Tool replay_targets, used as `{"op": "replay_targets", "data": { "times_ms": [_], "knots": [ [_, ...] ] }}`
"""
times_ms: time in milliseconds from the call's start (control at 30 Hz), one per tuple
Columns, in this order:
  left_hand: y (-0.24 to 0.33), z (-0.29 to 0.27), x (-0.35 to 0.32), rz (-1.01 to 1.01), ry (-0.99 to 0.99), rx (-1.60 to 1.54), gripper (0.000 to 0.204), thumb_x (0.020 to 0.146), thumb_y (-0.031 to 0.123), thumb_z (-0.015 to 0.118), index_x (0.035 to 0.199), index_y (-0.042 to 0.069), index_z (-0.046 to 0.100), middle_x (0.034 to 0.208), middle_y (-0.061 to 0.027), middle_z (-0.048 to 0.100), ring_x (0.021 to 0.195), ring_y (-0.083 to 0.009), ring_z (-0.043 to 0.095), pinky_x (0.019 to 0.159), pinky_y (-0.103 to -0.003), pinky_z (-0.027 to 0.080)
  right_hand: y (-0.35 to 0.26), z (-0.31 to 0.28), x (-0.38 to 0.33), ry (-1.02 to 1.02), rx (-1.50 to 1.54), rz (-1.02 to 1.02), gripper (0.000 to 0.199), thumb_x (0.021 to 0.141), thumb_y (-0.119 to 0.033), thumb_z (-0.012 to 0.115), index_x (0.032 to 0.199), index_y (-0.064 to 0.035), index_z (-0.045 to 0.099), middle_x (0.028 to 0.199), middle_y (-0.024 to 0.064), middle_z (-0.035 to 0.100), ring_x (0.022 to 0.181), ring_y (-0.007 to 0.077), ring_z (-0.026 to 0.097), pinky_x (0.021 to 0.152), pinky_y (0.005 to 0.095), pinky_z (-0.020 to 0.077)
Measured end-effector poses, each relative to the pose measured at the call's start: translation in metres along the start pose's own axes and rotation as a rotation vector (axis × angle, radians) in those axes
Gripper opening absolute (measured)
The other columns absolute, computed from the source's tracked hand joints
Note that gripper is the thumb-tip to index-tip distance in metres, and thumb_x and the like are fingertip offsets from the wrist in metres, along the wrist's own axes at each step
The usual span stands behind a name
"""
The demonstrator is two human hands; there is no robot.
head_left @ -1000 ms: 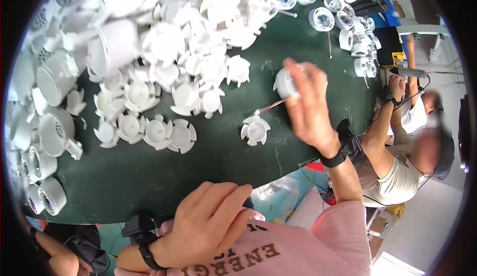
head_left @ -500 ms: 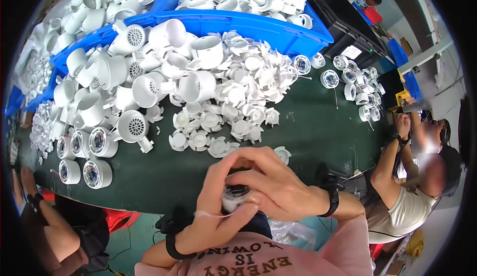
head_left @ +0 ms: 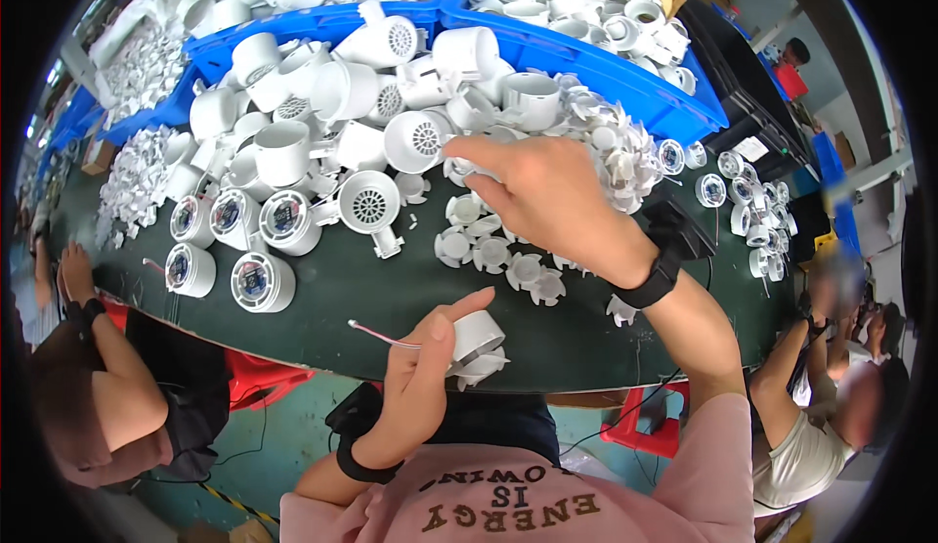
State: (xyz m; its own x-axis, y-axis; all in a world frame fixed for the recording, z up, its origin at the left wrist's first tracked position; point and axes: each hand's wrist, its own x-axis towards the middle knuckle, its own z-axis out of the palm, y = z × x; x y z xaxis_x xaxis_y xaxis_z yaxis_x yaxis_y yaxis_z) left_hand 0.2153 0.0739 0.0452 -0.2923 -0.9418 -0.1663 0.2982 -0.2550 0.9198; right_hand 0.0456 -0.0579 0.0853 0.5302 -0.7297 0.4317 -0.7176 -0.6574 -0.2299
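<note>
My left hand (head_left: 418, 372) is closed around a white round motor unit (head_left: 479, 333), low over the near table edge. A thin reddish-white wire sticks out leftward past my fingers, and a white finned fan wheel (head_left: 481, 369) sits against the unit's underside. My right hand (head_left: 542, 191) reaches over the heap, index finger and thumb apart. Its index fingertip is at the rim of a white cup-shaped housing (head_left: 415, 140) with a slotted grille inside; whether it touches is unclear. The other right fingers are hidden. Another grilled housing (head_left: 370, 201) lies nearer me.
White motor units with circuit boards (head_left: 263, 282) stand at left. Loose fan wheels (head_left: 532, 277) lie mid-table. Blue bins (head_left: 586, 64) of white parts line the back, beside a black crate (head_left: 747, 84). More round units (head_left: 762, 211) cluster right. People sit on both sides.
My hands have separated. The left keeps the motor unit near the table edge, while the right has moved forward to the housings. The view has shifted, moving the table contents rightward.
</note>
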Motion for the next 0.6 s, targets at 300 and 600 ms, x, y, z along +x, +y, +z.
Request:
{"op": "replay_targets", "data": {
  "times_ms": [300,600],
  "knots": [
    [0.009,-0.030,-0.018,-0.022,-0.026,-0.041,0.036,0.098,0.028,0.041,0.115,-0.001,0.053,0.088,-0.0036,0.059,0.074,-0.0072,0.052,0.063,-0.020,0.041,0.050,-0.035,0.037,0.232,-0.087,0.092,0.020,0.082,-0.013,0.065,0.101,-0.0104,0.067,0.060,0.0101,0.058,0.052,0.0224,0.057,0.050,0.0350,0.0440],
    [-0.001,-0.017,-0.014,-0.031,-0.176,-0.041,0.037,0.097,0.029,0.042,0.116,-0.002,0.050,0.097,-0.0104,0.061,0.080,-0.0123,0.058,0.066,-0.024,0.047,0.190,-0.054,0.083,0.180,-0.577,0.217,0.032,0.081,-0.026,0.067,0.110,-0.0121,0.067,0.087,0.0184,0.065,0.081,0.0302,0.063,0.074,0.0389,0.0494]
  ]
}}
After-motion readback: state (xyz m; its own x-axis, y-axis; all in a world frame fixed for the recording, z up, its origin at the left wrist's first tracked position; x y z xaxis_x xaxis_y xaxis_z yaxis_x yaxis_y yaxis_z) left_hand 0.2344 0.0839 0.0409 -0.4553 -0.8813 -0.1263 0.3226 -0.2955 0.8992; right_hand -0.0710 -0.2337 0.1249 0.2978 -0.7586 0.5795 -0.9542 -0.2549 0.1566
